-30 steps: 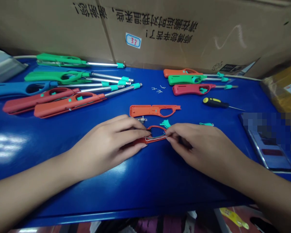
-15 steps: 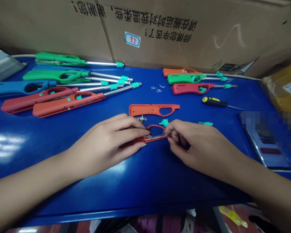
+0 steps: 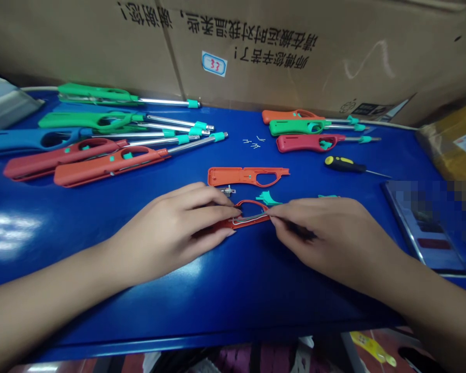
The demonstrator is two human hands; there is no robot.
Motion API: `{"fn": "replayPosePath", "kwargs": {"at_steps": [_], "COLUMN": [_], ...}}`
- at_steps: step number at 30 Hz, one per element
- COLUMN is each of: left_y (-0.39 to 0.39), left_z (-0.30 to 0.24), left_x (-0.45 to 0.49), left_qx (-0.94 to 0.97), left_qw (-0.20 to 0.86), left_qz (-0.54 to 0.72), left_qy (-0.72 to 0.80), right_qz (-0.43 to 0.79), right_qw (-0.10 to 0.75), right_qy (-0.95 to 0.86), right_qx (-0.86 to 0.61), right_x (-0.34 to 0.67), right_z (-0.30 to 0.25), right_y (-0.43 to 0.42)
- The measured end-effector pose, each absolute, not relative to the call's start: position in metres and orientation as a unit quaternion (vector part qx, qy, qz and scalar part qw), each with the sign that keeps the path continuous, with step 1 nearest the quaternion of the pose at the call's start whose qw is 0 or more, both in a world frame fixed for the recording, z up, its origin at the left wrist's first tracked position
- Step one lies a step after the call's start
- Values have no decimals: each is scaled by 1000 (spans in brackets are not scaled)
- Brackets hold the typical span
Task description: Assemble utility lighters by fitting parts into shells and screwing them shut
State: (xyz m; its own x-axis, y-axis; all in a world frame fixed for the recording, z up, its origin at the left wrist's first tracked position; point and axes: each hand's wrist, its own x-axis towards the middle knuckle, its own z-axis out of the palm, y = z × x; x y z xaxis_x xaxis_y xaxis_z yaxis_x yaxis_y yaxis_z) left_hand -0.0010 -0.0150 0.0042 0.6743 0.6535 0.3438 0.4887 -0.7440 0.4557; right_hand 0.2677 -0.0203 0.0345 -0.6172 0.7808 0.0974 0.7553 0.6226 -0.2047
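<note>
My left hand (image 3: 190, 223) is closed on an orange lighter shell half (image 3: 252, 223), covering its handle end. Thin grey and white wires (image 3: 248, 217) run through the shell beside its trigger loop. At the shell's right end, the thumb and forefinger of my right hand (image 3: 322, 233) pinch the wires. Just beyond the hands lie a teal trigger piece (image 3: 267, 197) and a small metal part (image 3: 229, 191), partly behind my left fingers. The other orange shell half (image 3: 236, 176) rests farther back, its hollow side up.
Several long lighters (image 3: 112, 166) lie at the left, and more lighters (image 3: 310, 143) at the back right. A screwdriver (image 3: 345, 165), small screws (image 3: 252, 142) and a phone-like flat object (image 3: 427, 238) are on the blue table (image 3: 217, 311). A cardboard box (image 3: 256, 83) stands behind.
My right hand has shifted slightly right and its fingers have straightened along the wires, uncovering more of the teal trigger piece. My left hand stays on the shell.
</note>
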Motion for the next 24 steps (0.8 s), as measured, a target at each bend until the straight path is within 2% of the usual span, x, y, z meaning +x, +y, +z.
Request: {"fn": "replayPosePath", "kwargs": {"at_steps": [6, 12, 24], "left_y": [-14, -14, -15], "left_z": [2, 4, 5], "left_x": [-2, -1, -2], "left_qx": [901, 901, 900], "left_qw": [160, 162, 162], "left_qz": [248, 248, 249], "left_qy": [317, 318, 319], "right_qz": [-8, -56, 79], "right_qw": [99, 60, 50], "right_qy": [-924, -929, -890], "right_qx": [-369, -361, -447], "right_x": [270, 270, 265], "right_z": [36, 35, 28], "right_y": [-26, -31, -21]}}
